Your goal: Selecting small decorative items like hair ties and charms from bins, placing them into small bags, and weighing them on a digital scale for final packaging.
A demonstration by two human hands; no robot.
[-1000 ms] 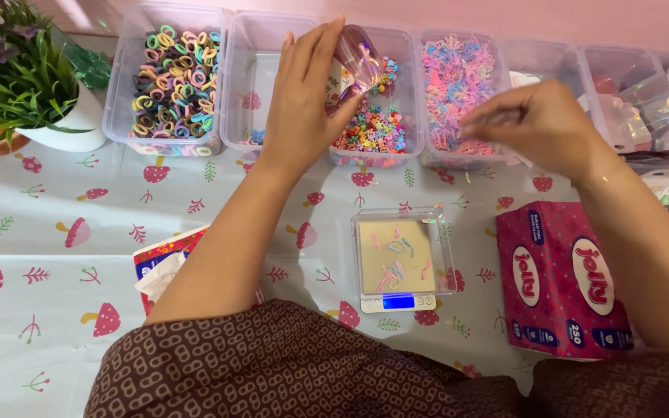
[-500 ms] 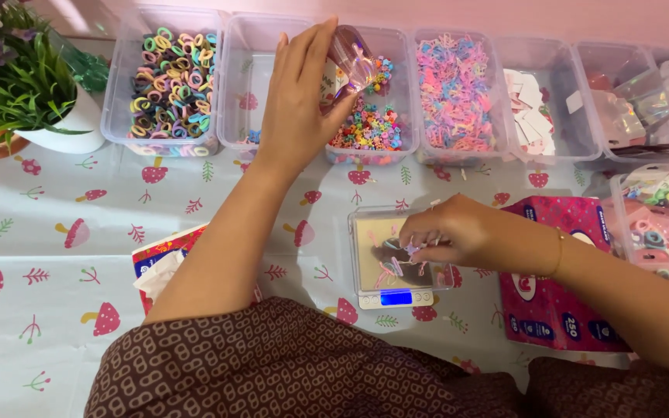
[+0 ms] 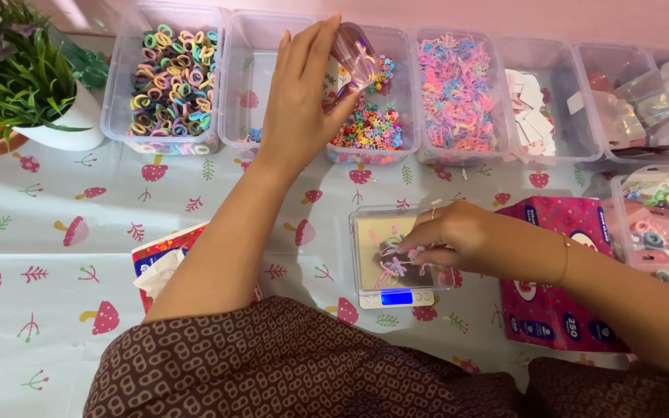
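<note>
Overhead, a row of clear plastic bins (image 3: pixel 505 159) is seen along the far edge of a worktop (image 3: pixel 56 255) covered in a pale cloth printed with mushrooms and sprigs. From the left, the bins are filled with coloured hair rings (image 3: pixel 170 81), almost nothing, small bright clips (image 3: pixel 369 128), pastel pink and blue bands (image 3: pixel 454 93), white cards (image 3: pixel 532 112) and shiny clear pouches (image 3: pixel 644 108). A pink tissue box (image 3: pixel 563 271) with round labels is set at the right, and a red one (image 3: pixel 166 259) at the left. A potted plant (image 3: pixel 21 85) stands in the far left corner. A small glossy pouch (image 3: pixel 354 58) is held upright over the clip bin by the left hand (image 3: pixel 300 101), its grip closed on the pouch. A small digital scale (image 3: pixel 392 259), its display lit blue, lies near the front edge; pastel bands (image 3: pixel 390 267) rest on its tray, pinched by the fingertips of the right hand (image 3: pixel 451 240).
</note>
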